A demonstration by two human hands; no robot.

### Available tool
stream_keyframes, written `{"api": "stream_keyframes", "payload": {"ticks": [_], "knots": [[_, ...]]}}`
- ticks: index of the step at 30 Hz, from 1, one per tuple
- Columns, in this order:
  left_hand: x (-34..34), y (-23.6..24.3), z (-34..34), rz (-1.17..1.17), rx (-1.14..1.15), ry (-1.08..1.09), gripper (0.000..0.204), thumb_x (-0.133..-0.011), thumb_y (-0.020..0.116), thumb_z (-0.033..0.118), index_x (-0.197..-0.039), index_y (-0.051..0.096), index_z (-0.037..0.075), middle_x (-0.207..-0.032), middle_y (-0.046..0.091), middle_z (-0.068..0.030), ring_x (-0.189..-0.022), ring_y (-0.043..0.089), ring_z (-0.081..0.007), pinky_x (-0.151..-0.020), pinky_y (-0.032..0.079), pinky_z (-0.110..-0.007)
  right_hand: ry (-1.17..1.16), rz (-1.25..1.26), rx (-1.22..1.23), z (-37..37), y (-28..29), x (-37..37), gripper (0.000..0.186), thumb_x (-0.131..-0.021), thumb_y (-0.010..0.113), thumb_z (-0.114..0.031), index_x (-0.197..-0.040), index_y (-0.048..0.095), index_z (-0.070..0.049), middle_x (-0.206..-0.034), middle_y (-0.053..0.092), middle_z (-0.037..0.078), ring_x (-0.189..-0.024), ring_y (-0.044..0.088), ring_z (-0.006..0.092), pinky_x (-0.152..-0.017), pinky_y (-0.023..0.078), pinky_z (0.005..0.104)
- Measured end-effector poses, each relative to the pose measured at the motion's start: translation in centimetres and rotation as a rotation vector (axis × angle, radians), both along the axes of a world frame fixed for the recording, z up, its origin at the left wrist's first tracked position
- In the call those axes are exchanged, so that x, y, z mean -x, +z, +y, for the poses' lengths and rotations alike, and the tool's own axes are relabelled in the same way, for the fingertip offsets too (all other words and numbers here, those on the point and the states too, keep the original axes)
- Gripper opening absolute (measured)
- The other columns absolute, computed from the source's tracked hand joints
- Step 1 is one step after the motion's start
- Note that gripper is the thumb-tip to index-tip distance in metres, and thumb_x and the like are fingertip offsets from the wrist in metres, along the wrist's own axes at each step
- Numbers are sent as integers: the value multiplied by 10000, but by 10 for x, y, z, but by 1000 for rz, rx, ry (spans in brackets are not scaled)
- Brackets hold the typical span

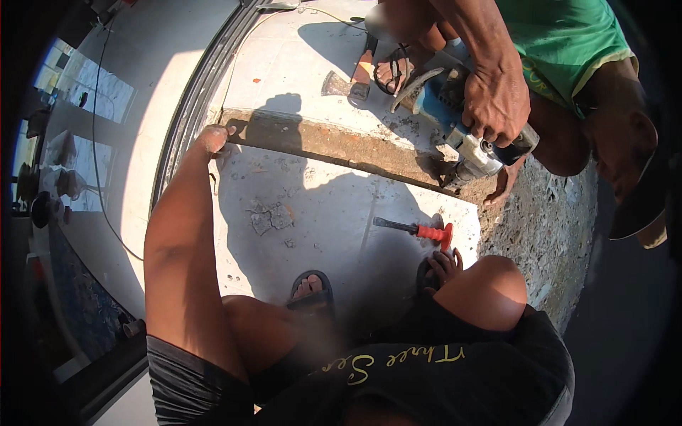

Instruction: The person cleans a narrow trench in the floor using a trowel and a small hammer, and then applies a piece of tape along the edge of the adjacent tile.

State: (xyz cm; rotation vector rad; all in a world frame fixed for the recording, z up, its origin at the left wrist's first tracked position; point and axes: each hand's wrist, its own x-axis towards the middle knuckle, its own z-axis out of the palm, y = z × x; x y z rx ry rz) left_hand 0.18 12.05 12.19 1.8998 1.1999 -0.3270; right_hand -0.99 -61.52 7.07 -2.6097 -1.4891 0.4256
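A: Item one, left hand (213, 138)?
B: Arm stretched out from the lower left, the hand resting at the end of the raised concrete step (334, 142) by the dark door track (195, 106). Fingers curl over the step's corner; nothing else is in them.

A: Right hand?
B: Not visible. Whether it is spread or closed cannot be told.

A: Item two, loose tools?
B: One chisel (412, 228), dark shaft with a red hand guard, lying flat on the pale tiled floor (320, 213) just beyond the person's right foot (440, 266). No hand touches it. A patch of broken tile (270, 216) lies well to its left.

A: Item three, the co-worker?
B: Crouched at upper right in a green shirt. The co-worker's hand (497, 99) grips a blue and grey power tool (455, 121), its tip down at the step's right end. A hatchet (348, 85) lies on the upper tiles beside the co-worker's sandalled foot (391, 71).
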Motion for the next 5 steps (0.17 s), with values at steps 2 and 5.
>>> {"api": "stream_keyframes", "payload": {"ticks": [2,5], "knots": [[-4,-1,8,-17,11,-6,458,-940,676,459,-1209,651,90,-1137,649,-68,-906,623,-238,-737,539,-418,-21,3,-11,-5,5,4,925,-749,737,-558,-1458,437,-46,-1476,435,204,-1431,338,395,-1189,116,646],[-6,-18,7,-45,35,24,498,-928,683,500,-1217,655,95,-1149,648,-72,-939,615,-251,-757,537,-426,-32,-12,43,-14,5,0,980,-739,720,-612,-1483,415,-52,-1500,418,201,-1441,322,407,-1194,92,645]]}}
